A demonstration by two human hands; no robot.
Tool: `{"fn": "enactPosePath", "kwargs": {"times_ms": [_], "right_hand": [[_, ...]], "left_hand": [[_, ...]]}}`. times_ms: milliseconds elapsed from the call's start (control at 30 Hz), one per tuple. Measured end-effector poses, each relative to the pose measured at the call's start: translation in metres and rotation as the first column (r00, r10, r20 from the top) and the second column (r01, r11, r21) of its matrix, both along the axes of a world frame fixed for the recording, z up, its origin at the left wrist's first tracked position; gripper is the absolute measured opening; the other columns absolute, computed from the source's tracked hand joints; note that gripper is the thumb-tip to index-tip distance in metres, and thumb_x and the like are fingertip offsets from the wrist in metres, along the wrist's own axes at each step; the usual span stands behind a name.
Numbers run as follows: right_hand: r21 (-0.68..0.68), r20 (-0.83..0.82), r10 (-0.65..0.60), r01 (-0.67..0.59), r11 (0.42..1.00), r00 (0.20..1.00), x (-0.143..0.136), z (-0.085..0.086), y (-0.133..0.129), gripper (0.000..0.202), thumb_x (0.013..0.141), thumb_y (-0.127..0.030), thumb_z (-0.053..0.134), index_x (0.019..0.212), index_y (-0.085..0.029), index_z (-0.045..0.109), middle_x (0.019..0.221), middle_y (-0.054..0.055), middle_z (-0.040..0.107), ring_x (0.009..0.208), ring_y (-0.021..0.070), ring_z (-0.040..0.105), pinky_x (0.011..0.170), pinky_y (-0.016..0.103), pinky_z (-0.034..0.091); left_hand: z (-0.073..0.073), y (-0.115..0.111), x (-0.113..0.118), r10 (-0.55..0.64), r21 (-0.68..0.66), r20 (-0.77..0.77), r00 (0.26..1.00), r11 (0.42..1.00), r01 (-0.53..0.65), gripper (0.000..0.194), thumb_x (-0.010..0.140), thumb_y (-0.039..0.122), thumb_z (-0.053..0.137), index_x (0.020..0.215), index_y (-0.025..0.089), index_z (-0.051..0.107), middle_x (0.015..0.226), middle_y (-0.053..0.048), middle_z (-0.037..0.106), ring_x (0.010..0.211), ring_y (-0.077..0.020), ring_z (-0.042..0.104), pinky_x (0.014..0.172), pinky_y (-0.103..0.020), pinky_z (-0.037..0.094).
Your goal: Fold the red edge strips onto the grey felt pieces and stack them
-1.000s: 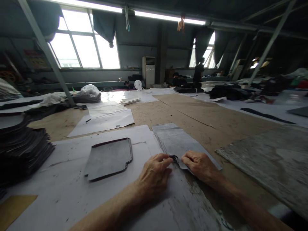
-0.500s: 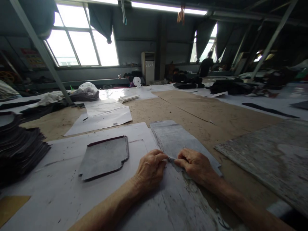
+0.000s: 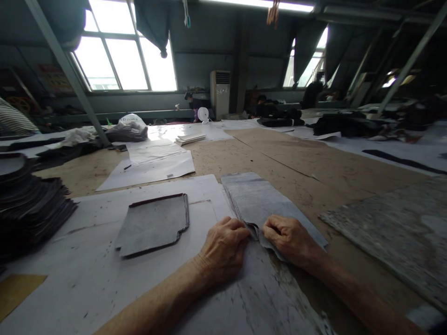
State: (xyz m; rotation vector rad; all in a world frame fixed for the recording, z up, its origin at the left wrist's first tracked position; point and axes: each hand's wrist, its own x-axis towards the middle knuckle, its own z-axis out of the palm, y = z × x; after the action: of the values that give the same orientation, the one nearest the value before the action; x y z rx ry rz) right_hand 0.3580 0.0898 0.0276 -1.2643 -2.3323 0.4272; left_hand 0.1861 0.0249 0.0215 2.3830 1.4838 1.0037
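A stack of grey, fabric-like sheets (image 3: 256, 193) lies at an angle in front of me, its near end between my two hands. My left hand (image 3: 226, 244) is closed at the near left corner, thumb and fingers pinching the sheet edge. At the near edge, the fingers of my right hand (image 3: 288, 236) are curled and closed on the grey sheet too. Between the hands the edge curls up and a dark line shows. Fingertips of both hands are partly hidden. To the left lies a smaller pile of notched grey pieces (image 3: 153, 225) with dark edges.
White paper (image 3: 87, 270) lies under the pieces, over brown board (image 3: 223, 156). At far left rises a tall stack of dark pieces (image 3: 42, 209). A mottled grey slab (image 3: 391, 232) lies on the right. Farther back are a small white fan (image 3: 203, 114) and a person (image 3: 313, 93).
The near edge of the grey sheet has bent up, showing a dark line. My hands have drawn slightly apart, the right one moving right. The view has shifted a little.
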Motion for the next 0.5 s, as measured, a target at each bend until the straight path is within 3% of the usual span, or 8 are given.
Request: {"fn": "enactPosePath", "kwargs": {"times_ms": [133,333,500], "right_hand": [[0.009,-0.008,-0.014,0.014,1.0,1.0,-0.0011,0.0003,-0.0033,0.022,0.073,-0.03,0.038,0.056,-0.02,0.047,0.061,0.001,0.056,0.058,0.0127,0.05,0.054,0.023,0.036],[0.032,0.003,-0.056,0.056,0.998,0.998,-0.0004,-0.0016,-0.001,0.023,0.075,-0.032,0.039,0.058,-0.021,0.05,0.063,0.001,0.058,0.059,0.0139,0.052,0.056,0.026,0.037],[0.044,-0.097,0.032,-0.027,0.999,0.995,-0.0028,0.0011,-0.0043,0.028,0.077,-0.032,0.049,0.051,-0.022,0.052,0.055,0.003,0.056,0.052,0.0128,0.053,0.053,0.027,0.038]], "left_hand": [[0.0,-0.0014,0.0,-0.005,0.022,-0.014,1.0,1.0,0.005,0.022,0.081,0.012,0.044,0.088,0.019,0.064,0.086,-0.005,0.063,0.081,-0.0169,0.055,0.075,-0.028,0.047],[-0.0022,-0.0034,-0.0016,-0.067,0.083,-0.007,0.998,0.994,0.067,0.03,0.08,0.01,0.042,0.106,0.015,0.056,0.106,-0.01,0.057,0.091,-0.0184,0.056,0.08,-0.029,0.047],[0.0046,-0.008,0.0021,-0.04,0.084,-0.132,0.99,0.995,0.052,0.02,0.079,0.014,0.049,0.094,0.019,0.061,0.099,-0.002,0.063,0.086,-0.0152,0.058,0.083,-0.025,0.046]]}}
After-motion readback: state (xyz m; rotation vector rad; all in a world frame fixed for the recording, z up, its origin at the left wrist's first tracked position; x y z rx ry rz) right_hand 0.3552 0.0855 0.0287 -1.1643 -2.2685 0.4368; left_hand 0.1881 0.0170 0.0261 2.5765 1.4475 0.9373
